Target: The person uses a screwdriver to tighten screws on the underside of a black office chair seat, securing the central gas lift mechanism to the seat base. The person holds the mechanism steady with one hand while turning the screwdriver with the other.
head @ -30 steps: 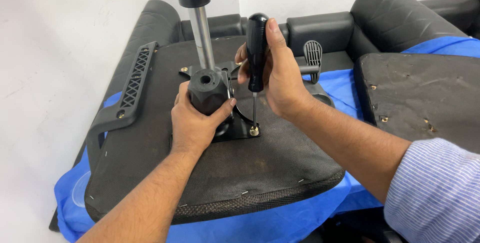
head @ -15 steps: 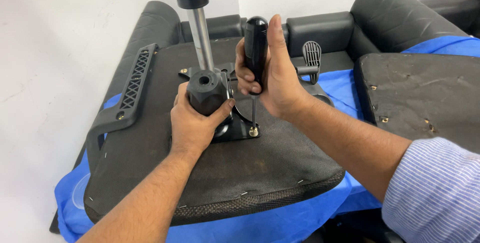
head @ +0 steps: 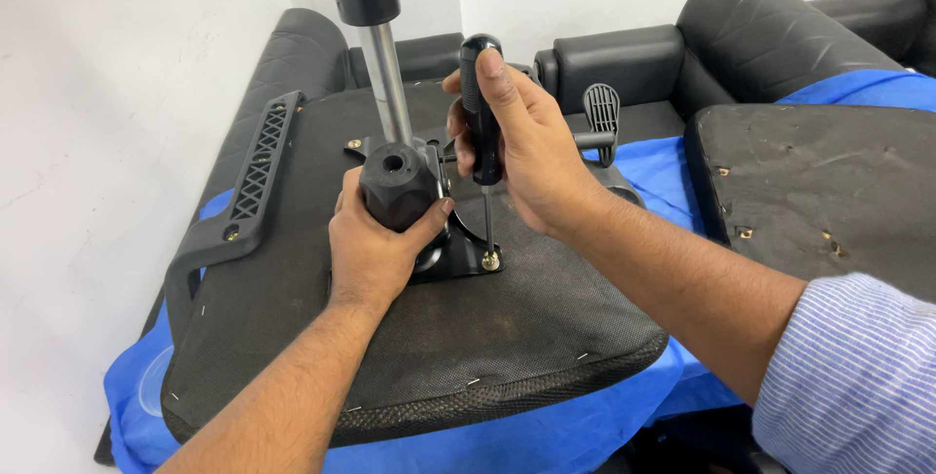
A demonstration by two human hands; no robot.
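While gripped upright, screwdriver [head: 482, 123] in right hand [head: 526, 157]

Black screwdriver handle [head: 481, 103] and knob [head: 397, 184] — blue cloth [head: 575, 425] — pale striped sleeve [head: 858, 376]

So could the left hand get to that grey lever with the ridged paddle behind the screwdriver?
Probably not easily. The left hand grips the black knob, and the right hand with the screwdriver stands between it and the lever.
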